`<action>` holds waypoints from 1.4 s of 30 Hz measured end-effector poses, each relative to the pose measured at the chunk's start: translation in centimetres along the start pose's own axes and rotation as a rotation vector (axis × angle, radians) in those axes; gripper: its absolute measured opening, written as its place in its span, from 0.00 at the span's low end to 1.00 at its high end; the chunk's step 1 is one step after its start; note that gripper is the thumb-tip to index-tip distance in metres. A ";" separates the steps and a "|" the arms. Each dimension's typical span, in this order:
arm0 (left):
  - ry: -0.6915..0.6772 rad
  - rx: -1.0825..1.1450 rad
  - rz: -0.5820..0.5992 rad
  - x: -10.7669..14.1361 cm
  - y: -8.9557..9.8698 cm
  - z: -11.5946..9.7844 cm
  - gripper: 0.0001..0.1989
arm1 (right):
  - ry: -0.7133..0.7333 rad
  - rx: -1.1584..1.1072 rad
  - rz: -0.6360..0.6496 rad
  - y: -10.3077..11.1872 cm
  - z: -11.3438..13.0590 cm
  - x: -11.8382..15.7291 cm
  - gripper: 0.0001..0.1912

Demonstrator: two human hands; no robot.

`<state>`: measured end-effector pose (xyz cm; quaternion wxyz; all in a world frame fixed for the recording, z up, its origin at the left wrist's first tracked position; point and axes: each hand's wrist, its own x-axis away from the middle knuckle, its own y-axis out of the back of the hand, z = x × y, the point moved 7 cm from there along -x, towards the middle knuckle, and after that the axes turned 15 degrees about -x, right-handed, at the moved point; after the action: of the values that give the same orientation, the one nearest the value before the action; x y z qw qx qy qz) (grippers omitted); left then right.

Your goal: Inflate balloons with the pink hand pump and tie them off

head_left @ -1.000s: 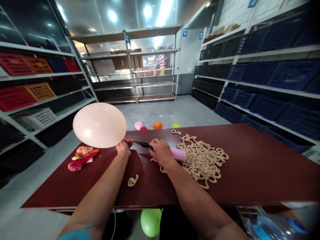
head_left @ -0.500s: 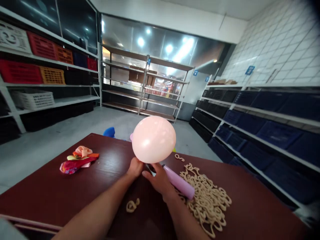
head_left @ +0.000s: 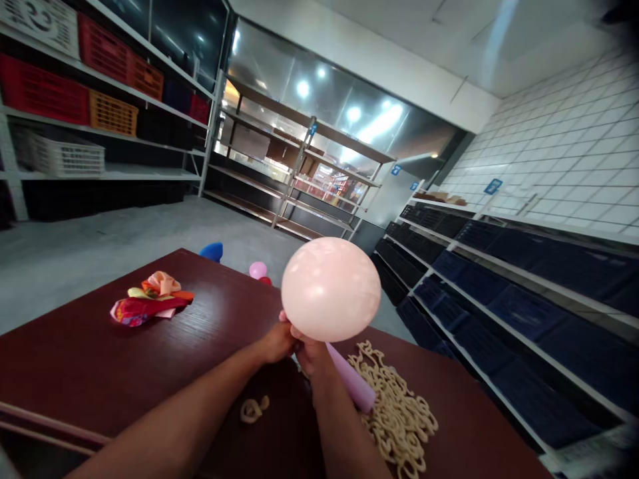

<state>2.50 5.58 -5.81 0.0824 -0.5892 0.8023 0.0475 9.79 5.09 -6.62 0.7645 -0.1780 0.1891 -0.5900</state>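
Observation:
A pale pink inflated balloon (head_left: 331, 289) stands above the dark red table, its neck hidden behind my fingers. My left hand (head_left: 279, 340) is closed at the balloon's base, its fingertips meeting those of the other hand. Close beside it, my right hand (head_left: 310, 354) is also closed under the balloon, fingers bent inward and partly covered by it. A pink-purple cylinder (head_left: 352, 380) lies just right of my right hand, against a pile of tangled beige cord (head_left: 402, 412). One short curled piece of cord (head_left: 253, 409) rests on the table below my left hand.
Uninflated balloons (head_left: 152, 301) in several colours lie on the left of the table (head_left: 219, 313). Beyond its far edge are a pink balloon (head_left: 258, 269), something red and a blue object (head_left: 212, 251). Shelves with crates (head_left: 114, 112) line the room.
My hands have drawn together under the balloon, the right one closing its spread fingers. The balloon appears farther right. The view has tilted, and the pink balloon beyond the table shows more.

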 end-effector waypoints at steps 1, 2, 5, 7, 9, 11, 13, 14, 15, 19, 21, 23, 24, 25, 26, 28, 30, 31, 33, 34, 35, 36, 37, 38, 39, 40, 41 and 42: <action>0.013 -0.161 0.164 0.1 -1.1 -0.1 0.10 | -0.020 -0.030 0.013 0.2 -0.2 -0.2 0.20; 0.023 -0.275 0.285 0.3 -1.8 -0.1 0.11 | -0.036 -0.054 0.029 0.3 -0.4 -0.2 0.19; 0.026 -0.352 0.395 0.9 -1.9 -0.7 0.11 | -0.054 -0.092 0.061 0.5 -0.7 -0.1 0.18; 0.034 -0.376 0.428 1.0 -1.7 -0.9 0.13 | -0.088 -0.102 0.072 0.3 -0.9 0.1 0.19; 0.040 -0.358 0.440 0.8 -1.3 -0.8 0.13 | -0.103 -0.109 0.082 -0.1 -0.9 0.1 0.20; 0.069 -0.319 0.428 0.5 -0.8 -0.5 0.11 | -0.111 -0.092 0.080 -0.2 -1.0 0.0 0.22; 0.095 -0.243 0.433 0.4 -0.6 -0.4 0.10 | -0.110 -0.065 0.086 -0.3 -1.0 -0.1 0.24; 0.115 -0.196 0.422 0.5 -0.5 -0.5 0.09 | -0.113 -0.059 0.091 -0.3 -1.0 -0.1 0.25; 0.141 -0.148 0.399 0.5 -0.3 -0.5 0.08 | -0.108 -0.061 0.092 -0.3 -1.0 -0.1 0.25; 0.261 0.023 0.304 1.0 0.1 -0.5 0.07 | -0.076 -0.107 0.108 -0.4 -0.8 -0.1 0.20; 0.285 0.103 0.340 1.3 -0.4 -0.5 0.09 | -0.051 -0.122 0.113 -0.5 -0.6 -0.1 0.17; 0.285 0.184 0.379 1.4 -0.9 -0.5 0.12 | -0.015 -0.150 0.108 -0.7 -0.4 0.0 0.16; 0.283 0.227 0.386 1.4 -1.1 -0.5 0.14 | 0.002 -0.174 0.104 -0.8 -0.3 0.0 0.15; 0.283 0.273 0.387 1.3 -1.3 -0.5 0.15 | 0.015 -0.200 0.102 -0.9 -0.2 0.1 0.14; 0.285 0.322 0.390 1.3 -1.4 -0.5 0.15 | 0.022 -0.227 0.099 -1.0 -0.2 0.1 0.14; 0.286 0.422 0.412 1.3 -1.8 -0.7 0.15 | 0.028 -0.276 0.092 -1.1 -0.2 0.1 0.13; 0.288 0.504 0.446 1.5 -2.1 -0.8 0.13 | 0.033 -0.300 0.081 -1.1 -0.1 0.1 0.13; 0.293 0.529 0.461 1.5 -2.2 -0.8 0.12 | 0.036 -0.301 0.073 -1.1 -0.1 0.1 0.13; 0.305 0.544 0.459 1.6 -2.3 -0.7 0.11 | 0.041 -0.276 0.066 -1.1 0.1 -0.1 0.14; 0.308 0.536 0.441 1.5 -2.2 -0.5 0.10 | 0.038 -0.253 0.066 -1.2 0.1 -0.1 0.14; 0.306 0.522 0.408 1.3 -2.0 -0.4 0.10 | 0.027 -0.221 0.068 -1.3 0.0 -0.1 0.14; 0.300 0.509 0.356 1.0 -1.7 -0.3 0.10 | 0.015 -0.174 0.065 -1.4 -0.1 -0.1 0.14; 0.286 0.502 0.290 0.7 -1.2 -0.1 0.11 | 0.001 -0.107 0.060 -1.6 -0.3 0.0 0.15; 0.265 0.504 0.217 0.3 -0.6 -0.1 0.12 | -0.012 -0.013 0.049 -1.6 -0.5 0.2 0.17; 0.242 0.516 0.144 -0.1 0.0 0.0 0.12 | -0.009 0.107 0.030 -1.6 -0.6 0.5 0.19; 0.223 0.535 0.070 -0.4 0.7 0.1 0.13 | 0.009 0.249 0.012 -1.6 -0.5 0.8 0.21; 0.213 0.558 0.001 -0.7 1.3 0.3 0.13 | 0.047 0.398 -0.005 -1.6 -0.1 1.2 0.23; 0.213 0.584 -0.061 -1.0 1.9 0.7 0.13 | 0.097 0.540 -0.021 -1.7 0.6 1.6 0.25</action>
<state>1.05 7.22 -6.32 0.1650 -0.5661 0.7680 -0.2498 9.06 3.14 -5.45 0.7683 0.0586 0.0594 -0.6346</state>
